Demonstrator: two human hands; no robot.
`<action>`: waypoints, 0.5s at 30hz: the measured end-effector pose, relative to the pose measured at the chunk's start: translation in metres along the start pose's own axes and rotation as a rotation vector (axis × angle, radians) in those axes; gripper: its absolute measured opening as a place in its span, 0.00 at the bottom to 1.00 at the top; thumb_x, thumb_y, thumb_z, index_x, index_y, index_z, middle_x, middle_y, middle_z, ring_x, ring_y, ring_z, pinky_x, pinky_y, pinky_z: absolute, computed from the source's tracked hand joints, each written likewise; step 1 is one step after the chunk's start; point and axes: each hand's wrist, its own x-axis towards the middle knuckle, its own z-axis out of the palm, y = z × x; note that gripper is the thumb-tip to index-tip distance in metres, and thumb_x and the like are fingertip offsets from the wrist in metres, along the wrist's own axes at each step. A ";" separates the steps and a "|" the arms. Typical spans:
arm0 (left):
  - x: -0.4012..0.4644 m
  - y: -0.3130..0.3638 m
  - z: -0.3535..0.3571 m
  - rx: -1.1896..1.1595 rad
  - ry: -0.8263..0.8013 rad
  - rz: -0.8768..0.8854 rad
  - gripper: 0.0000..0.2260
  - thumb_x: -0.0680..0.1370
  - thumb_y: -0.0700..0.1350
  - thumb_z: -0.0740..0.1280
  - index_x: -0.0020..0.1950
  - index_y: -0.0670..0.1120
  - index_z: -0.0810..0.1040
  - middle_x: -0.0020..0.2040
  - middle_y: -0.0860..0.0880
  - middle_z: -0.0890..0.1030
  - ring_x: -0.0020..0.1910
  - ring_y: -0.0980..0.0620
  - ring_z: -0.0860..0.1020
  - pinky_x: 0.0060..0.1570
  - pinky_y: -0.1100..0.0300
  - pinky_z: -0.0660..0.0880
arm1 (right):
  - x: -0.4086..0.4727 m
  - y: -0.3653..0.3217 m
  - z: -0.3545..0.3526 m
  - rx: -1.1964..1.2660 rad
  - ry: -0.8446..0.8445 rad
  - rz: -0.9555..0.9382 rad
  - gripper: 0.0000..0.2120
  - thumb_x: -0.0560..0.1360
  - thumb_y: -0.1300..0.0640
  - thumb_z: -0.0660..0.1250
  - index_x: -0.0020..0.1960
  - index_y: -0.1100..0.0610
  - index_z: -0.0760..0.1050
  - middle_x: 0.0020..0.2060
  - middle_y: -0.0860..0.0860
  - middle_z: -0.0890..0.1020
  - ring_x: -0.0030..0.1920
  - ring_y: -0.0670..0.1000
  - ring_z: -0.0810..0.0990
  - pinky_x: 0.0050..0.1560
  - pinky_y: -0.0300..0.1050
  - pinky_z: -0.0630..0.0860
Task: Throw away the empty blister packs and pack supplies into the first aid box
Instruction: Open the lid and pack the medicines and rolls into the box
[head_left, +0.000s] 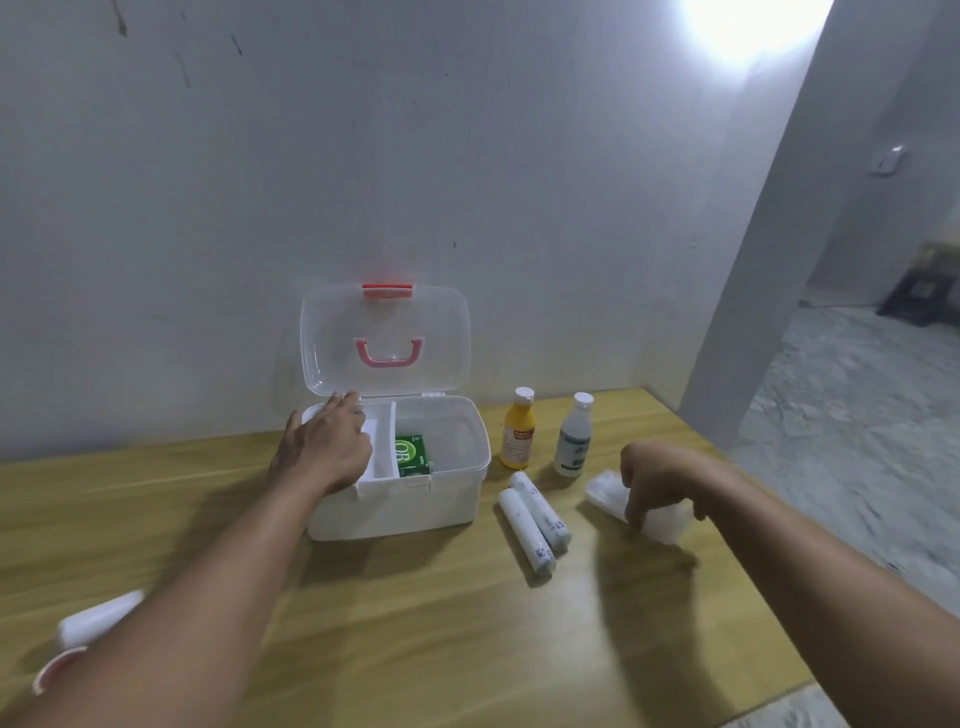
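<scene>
First aid box (415, 499) on wooden table (415, 623)

Your two arms enter from the bottom edge, both bare from forearm to fingertips, with no sleeve showing at any point. Your left hand (324, 447) wears no glove, ring or watch; its knuckles and fingers are plain. Your right hand (657, 480) is equally unadorned, the wrist behind its fingers free of any band or strap. No markings show on either forearm.
</scene>
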 end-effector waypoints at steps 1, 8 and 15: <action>-0.001 0.001 -0.001 0.000 0.001 0.000 0.24 0.81 0.45 0.50 0.78 0.46 0.58 0.80 0.53 0.51 0.79 0.55 0.49 0.77 0.47 0.44 | -0.008 -0.003 -0.009 0.022 -0.025 -0.018 0.25 0.63 0.56 0.78 0.57 0.58 0.75 0.53 0.56 0.79 0.48 0.56 0.79 0.31 0.49 0.80; -0.007 0.005 -0.005 0.009 -0.008 0.007 0.23 0.82 0.44 0.49 0.78 0.46 0.57 0.80 0.53 0.51 0.79 0.55 0.49 0.77 0.48 0.44 | -0.048 -0.063 -0.067 0.225 0.105 -0.328 0.28 0.62 0.61 0.79 0.59 0.54 0.74 0.55 0.55 0.78 0.42 0.60 0.83 0.31 0.54 0.83; -0.009 0.006 -0.007 -0.004 -0.012 0.005 0.24 0.81 0.43 0.50 0.78 0.45 0.58 0.80 0.53 0.51 0.79 0.55 0.49 0.77 0.47 0.44 | -0.021 -0.150 -0.063 -0.086 0.315 -0.526 0.28 0.61 0.55 0.81 0.59 0.59 0.78 0.53 0.55 0.82 0.40 0.54 0.80 0.38 0.48 0.82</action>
